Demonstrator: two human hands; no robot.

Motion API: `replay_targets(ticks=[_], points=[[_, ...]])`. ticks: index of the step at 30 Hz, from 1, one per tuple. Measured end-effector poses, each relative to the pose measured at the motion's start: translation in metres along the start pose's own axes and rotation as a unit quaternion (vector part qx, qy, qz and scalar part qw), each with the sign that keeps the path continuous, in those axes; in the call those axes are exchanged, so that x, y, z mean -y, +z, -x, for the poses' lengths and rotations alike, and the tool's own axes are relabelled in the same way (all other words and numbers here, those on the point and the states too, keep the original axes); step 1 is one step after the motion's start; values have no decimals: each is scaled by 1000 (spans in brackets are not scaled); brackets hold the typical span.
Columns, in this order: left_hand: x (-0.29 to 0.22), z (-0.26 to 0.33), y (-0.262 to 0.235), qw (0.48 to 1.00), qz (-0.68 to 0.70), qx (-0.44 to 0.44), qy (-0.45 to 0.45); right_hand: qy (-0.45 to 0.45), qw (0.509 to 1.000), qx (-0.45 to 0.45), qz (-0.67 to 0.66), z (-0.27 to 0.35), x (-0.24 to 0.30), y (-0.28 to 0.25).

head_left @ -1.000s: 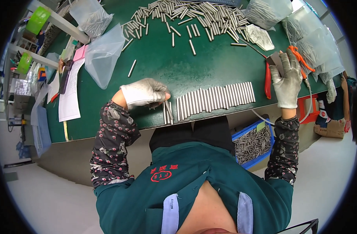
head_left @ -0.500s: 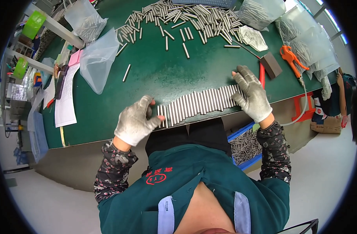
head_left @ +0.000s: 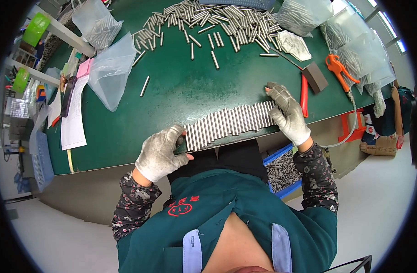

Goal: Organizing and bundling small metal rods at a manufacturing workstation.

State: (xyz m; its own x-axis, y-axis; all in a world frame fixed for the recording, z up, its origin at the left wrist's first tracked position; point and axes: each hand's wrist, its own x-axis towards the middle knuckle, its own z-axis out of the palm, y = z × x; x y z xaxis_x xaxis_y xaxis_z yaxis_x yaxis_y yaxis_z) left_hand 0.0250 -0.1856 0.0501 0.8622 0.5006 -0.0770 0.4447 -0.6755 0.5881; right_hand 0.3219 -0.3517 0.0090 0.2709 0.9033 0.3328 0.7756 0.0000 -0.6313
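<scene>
A row of slim metal pins [head_left: 229,122] lies side by side along the table's near edge, the ends forming an uneven line. At the row's left end is my left hand [head_left: 160,154], in a grey-white glove with bare fingertips showing. Its thumb and fingers are apart, curved round the end pin. My right hand [head_left: 288,113], gloved the same way, is against the right end, thumb and forefinger spread along the last pins. Neither hand has lifted a pin. Beyond them a single pin [head_left: 144,86] lies alone to the left.
A loose pile of pins [head_left: 208,20] covers the far side of the green table [head_left: 172,82]. Bags of pins [head_left: 304,16], an orange air gun [head_left: 338,70], a dark block [head_left: 315,77] and a red-handled tool [head_left: 304,95] are right. A blue bin [head_left: 283,170] of pins stands below the edge.
My left hand has moved slightly down, against the row's left end, and the pins there now sit closer together and straighter. My right hand has shifted a little left along with the view.
</scene>
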Motion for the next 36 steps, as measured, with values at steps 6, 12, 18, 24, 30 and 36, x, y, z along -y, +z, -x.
replay_targets(ticks=[6,12,18,24,30,36], points=[[10,-7,5,993,-37,-22,107,6,998,32,-60,-5,0,2],[9,-14,-2,995,-6,57,82,-30,998,30,-37,-14,15,15],[9,-24,11,992,45,11,118,-17,995,16,-93,-15,29,33],[-5,-41,22,993,23,31,112,-57,990,34,-128,-26,63,60],[-10,-50,34,988,75,15,136,-57,995,35,-77,-31,74,76],[-2,-43,32,974,222,8,42,-74,995,61,-31,-46,79,72]])
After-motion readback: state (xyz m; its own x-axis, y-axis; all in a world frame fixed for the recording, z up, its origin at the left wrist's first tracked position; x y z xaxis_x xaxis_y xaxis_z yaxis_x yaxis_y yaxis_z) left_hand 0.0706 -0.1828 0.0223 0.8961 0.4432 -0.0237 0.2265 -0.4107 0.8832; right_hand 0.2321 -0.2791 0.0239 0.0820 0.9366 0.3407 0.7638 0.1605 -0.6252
